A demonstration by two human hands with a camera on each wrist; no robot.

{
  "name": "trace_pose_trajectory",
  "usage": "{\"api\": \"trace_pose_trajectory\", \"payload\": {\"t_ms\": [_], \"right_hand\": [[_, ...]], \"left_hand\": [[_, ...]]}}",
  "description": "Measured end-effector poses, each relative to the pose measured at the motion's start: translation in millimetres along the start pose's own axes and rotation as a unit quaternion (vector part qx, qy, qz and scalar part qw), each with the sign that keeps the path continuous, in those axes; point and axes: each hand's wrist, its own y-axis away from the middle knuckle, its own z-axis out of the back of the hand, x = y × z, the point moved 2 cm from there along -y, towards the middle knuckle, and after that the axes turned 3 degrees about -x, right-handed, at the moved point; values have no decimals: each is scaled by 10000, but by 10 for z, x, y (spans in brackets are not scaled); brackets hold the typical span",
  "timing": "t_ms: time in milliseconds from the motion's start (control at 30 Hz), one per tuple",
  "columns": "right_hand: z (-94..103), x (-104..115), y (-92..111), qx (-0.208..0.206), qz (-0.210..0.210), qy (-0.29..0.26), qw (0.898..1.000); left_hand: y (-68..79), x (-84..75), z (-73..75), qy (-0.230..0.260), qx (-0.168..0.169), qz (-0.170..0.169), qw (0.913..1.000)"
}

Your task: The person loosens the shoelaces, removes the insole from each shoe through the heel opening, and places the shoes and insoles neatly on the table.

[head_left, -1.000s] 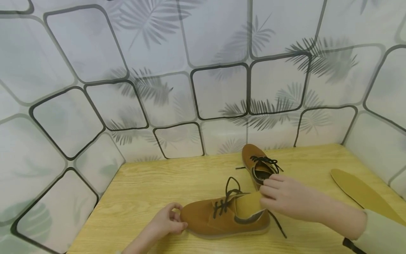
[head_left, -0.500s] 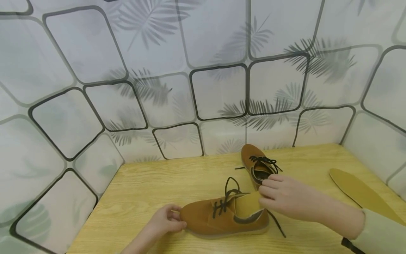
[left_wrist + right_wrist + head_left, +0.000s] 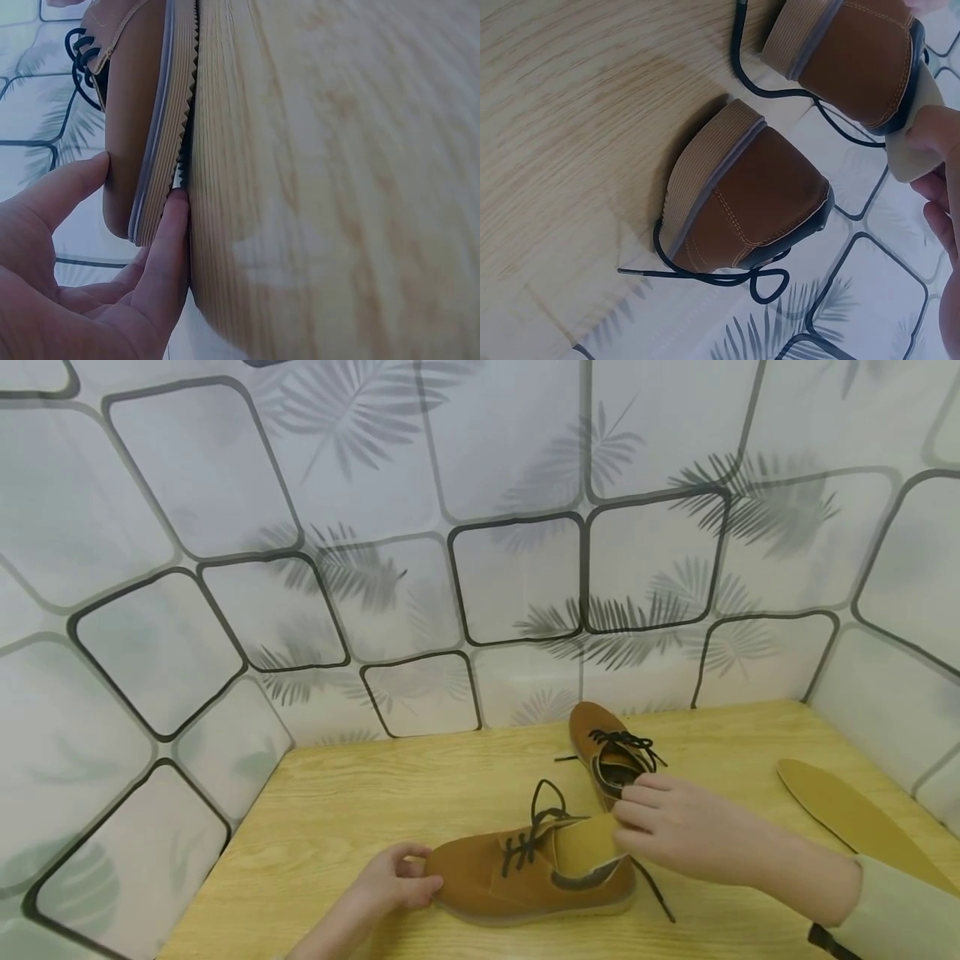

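A brown lace-up shoe (image 3: pixel 472 872) lies lengthwise across the near part of the table, toe to the left. My left hand (image 3: pixel 393 878) pinches its toe; in the left wrist view the thumb is on the upper and a finger reaches under the ridged sole (image 3: pixel 174 112). A tan insole (image 3: pixel 583 845) sticks up out of the shoe's opening, its front part hidden inside. My right hand (image 3: pixel 671 822) grips the heel end of this insole, thumb on one face and fingers behind, as the right wrist view shows.
A second brown shoe (image 3: pixel 596 727) with dark laces stands behind, partly hidden by my right hand. Another tan insole (image 3: pixel 855 806) lies flat at the right of the wooden table (image 3: pixel 337 793). Patterned sheeting (image 3: pixel 517 577) encloses the back and sides.
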Motion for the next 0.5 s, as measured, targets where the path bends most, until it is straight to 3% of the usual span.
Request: {"api": "trace_pose_trajectory", "payload": {"t_ms": [500], "right_hand": [[13, -51, 56, -137, -166, -91, 9997]], "left_hand": [[-25, 21, 27, -205, 218, -96, 9995]]}}
